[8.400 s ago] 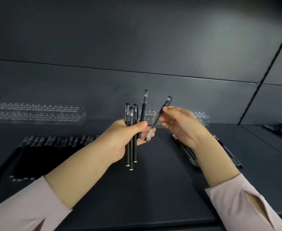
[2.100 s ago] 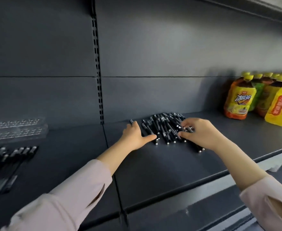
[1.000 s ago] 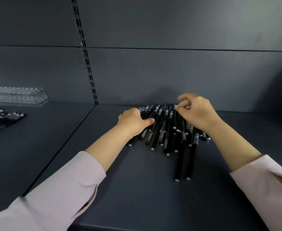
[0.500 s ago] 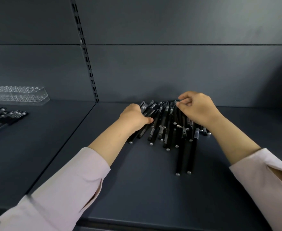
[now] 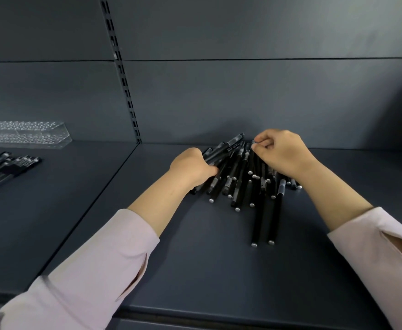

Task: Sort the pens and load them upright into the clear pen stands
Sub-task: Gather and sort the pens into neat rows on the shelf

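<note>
A pile of black pens (image 5: pixel 240 179) lies on the dark shelf (image 5: pixel 195 258), near the back wall. My left hand (image 5: pixel 191 166) is at the pile's left side, fingers curled round one or more pens that tilt up toward the wall. My right hand (image 5: pixel 282 153) is over the pile's far right part, its thumb and forefinger pinching the top end of a pen. Two longer pens (image 5: pixel 266 220) stick out toward me from the heap. A clear pen stand (image 5: pixel 23 134) with rows of holes sits far left against the wall.
A second group of black pens (image 5: pixel 4 170) lies in a row at the left edge, in front of the clear stand. A slotted upright rail (image 5: pixel 121 75) divides the back wall. The shelf's front edge (image 5: pixel 195 315) runs below my forearms.
My left hand has closed round pens at the pile's left edge and raised their far ends. My right hand stayed at the back of the pile, tightening its pinch.
</note>
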The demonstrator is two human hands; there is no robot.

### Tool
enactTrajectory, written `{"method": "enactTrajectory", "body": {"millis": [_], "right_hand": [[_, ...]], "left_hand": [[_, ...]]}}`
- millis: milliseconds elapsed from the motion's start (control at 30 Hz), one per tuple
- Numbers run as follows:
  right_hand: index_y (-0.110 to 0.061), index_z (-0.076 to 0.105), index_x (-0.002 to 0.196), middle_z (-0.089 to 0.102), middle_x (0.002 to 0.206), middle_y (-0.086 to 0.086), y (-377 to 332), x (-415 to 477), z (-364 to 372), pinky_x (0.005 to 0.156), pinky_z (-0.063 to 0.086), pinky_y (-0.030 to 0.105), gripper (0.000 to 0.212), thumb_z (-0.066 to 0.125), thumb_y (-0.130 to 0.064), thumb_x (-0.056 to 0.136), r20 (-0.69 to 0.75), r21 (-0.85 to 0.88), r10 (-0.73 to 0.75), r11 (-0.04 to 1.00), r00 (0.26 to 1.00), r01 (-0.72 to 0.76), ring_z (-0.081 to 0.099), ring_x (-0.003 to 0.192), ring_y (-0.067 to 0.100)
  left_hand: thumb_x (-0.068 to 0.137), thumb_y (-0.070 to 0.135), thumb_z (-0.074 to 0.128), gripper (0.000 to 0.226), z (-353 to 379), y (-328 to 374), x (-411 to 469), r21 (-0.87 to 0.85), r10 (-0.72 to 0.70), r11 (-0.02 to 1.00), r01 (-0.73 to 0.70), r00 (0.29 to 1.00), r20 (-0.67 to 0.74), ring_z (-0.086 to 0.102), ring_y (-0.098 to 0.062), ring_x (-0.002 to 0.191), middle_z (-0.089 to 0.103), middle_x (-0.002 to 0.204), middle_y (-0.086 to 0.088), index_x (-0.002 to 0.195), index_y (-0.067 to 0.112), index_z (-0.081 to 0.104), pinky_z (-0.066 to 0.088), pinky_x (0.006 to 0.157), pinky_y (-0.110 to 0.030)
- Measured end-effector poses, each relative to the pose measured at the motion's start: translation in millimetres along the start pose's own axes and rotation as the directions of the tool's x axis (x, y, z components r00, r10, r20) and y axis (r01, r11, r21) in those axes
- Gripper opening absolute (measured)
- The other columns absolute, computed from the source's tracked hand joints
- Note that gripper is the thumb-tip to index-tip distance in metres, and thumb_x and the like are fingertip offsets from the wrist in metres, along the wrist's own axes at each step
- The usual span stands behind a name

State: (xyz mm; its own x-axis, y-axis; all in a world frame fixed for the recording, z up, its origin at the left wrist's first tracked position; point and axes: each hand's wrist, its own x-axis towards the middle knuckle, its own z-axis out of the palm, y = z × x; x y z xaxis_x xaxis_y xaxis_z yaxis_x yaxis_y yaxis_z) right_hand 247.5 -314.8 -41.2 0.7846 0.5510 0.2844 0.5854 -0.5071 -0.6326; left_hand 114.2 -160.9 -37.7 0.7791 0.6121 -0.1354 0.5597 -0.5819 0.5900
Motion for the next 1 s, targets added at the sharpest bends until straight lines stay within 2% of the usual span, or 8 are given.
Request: {"method": "enactTrajectory", "body": {"millis": [267, 333, 433, 533, 633, 733, 800, 1000], "right_hand": [[-0.02, 0.067, 0.103, 0.067, 0.094, -0.004, -6.0, -3.9, -1.6, 0.075, 0.04, 0.018, 0.017, 0.061, -0.029, 0.089, 0.016, -0.017, 0.006, 1.0, 1.0, -0.006, 0.061, 0.088, 0.012], [-0.02, 0.067, 0.102, 0.067, 0.095, -0.003, -8.8, -6.2, -3.2, 0.076, 0.041, 0.018, 0.016, 0.061, -0.028, 0.09, 0.012, -0.005, 0.004, 1.0, 1.0, -0.004, 0.062, 0.09, 0.013], [-0.019, 0.067, 0.106, 0.066, 0.096, -0.004, -19.2, -11.3, -7.6, 0.073, 0.039, 0.013, 0.017, 0.061, -0.026, 0.091, 0.008, 0.022, -0.019, 1.0, 1.0, 0.019, 0.06, 0.089, 0.01], [-0.022, 0.068, 0.1, 0.067, 0.094, -0.006, -48.1, -19.1, -7.8, 0.082, 0.043, 0.016, 0.012, 0.062, -0.026, 0.091, 0.001, 0.165, -0.022, 0.986, 1.0, 0.021, 0.06, 0.089, 0.007], [-0.023, 0.07, 0.095, 0.07, 0.091, -0.006, -95.2, -29.9, 5.8, 0.081, 0.048, 0.019, 0.011, 0.06, -0.028, 0.092, 0.064, 0.378, -0.003, 0.926, 0.998, -0.021, 0.061, 0.082, 0.005], [-0.022, 0.065, 0.099, 0.071, 0.093, -0.003, -149.8, -44.0, 34.2, 0.069, 0.053, 0.023, 0.014, 0.058, -0.034, 0.094, 0.258, 0.584, 0.03, 0.791, 0.966, -0.181, 0.062, 0.076, 0.009], [-0.02, 0.063, 0.1, 0.07, 0.093, 0.001, -185.5, -54.2, 59.0, 0.065, 0.053, 0.023, 0.016, 0.06, -0.033, 0.094, 0.347, 0.662, 0.019, 0.703, 0.938, -0.26, 0.062, 0.074, 0.011], [-0.014, 0.049, 0.125, 0.074, 0.092, 0.008, -291.0, -96.9, 144.5, 0.065, 0.055, 0.023, 0.037, 0.064, -0.013, 0.092, 0.395, 0.767, -0.01, 0.554, 0.919, -0.324, 0.066, 0.071, 0.011]], "left_hand": [[0.086, 0.028, 0.071, 0.027, -9.9, -8.5, 3.2, -0.156, -0.019, 0.988, 0.018, 1.0, -0.008, 0.059, -0.018, 0.073, 0.064, 0.09, -0.003, 0.103, 0.009, 0.062, 0.046, 0.064, -0.028], [0.087, 0.026, 0.071, 0.024, -17.7, -10.4, 2.9, -0.235, -0.038, 0.971, 0.033, 0.999, -0.017, 0.064, -0.012, 0.066, 0.066, 0.085, -0.002, 0.101, 0.008, 0.063, 0.05, 0.056, -0.025], [0.09, 0.017, 0.069, 0.022, -35.1, -19.6, -1.8, -0.447, -0.083, 0.891, 0.077, 0.997, 0.006, 0.067, -0.008, 0.061, 0.073, 0.079, -0.002, 0.103, 0.0, 0.066, 0.052, 0.052, -0.021], [0.09, 0.016, 0.07, 0.023, -59.9, -36.7, -16.1, -0.619, -0.093, 0.78, 0.093, 0.995, 0.032, 0.07, -0.007, 0.061, 0.077, 0.079, -0.004, 0.105, -0.001, 0.066, 0.052, 0.05, -0.02], [0.09, 0.019, 0.07, 0.023, -86.7, -57.9, -41.3, -0.73, -0.05, 0.677, 0.091, 0.996, 0.077, 0.07, -0.004, 0.061, 0.078, 0.083, -0.002, 0.105, 0.001, 0.069, 0.053, 0.051, -0.018], [0.09, 0.022, 0.07, 0.023, -111.5, -85.7, -70.9, -0.785, -0.004, 0.614, 0.085, 0.995, 0.104, 0.068, -0.006, 0.061, 0.077, 0.081, -0.002, 0.099, 0.0, 0.071, 0.053, 0.052, -0.019], [0.09, 0.022, 0.07, 0.022, -129.4, -110.3, -91.7, -0.795, 0.011, 0.601, 0.082, 0.994, 0.111, 0.069, -0.006, 0.062, 0.077, 0.083, -0.002, 0.095, 0.002, 0.073, 0.053, 0.053, -0.019], [0.09, 0.026, 0.069, 0.019, -193.1, -209.3, -154.2, -0.78, -0.01, 0.618, 0.101, 0.993, 0.12, 0.072, -0.006, 0.072, 0.077, 0.096, -0.003, 0.1, 0.01, 0.072, 0.054, 0.057, -0.02]]}}
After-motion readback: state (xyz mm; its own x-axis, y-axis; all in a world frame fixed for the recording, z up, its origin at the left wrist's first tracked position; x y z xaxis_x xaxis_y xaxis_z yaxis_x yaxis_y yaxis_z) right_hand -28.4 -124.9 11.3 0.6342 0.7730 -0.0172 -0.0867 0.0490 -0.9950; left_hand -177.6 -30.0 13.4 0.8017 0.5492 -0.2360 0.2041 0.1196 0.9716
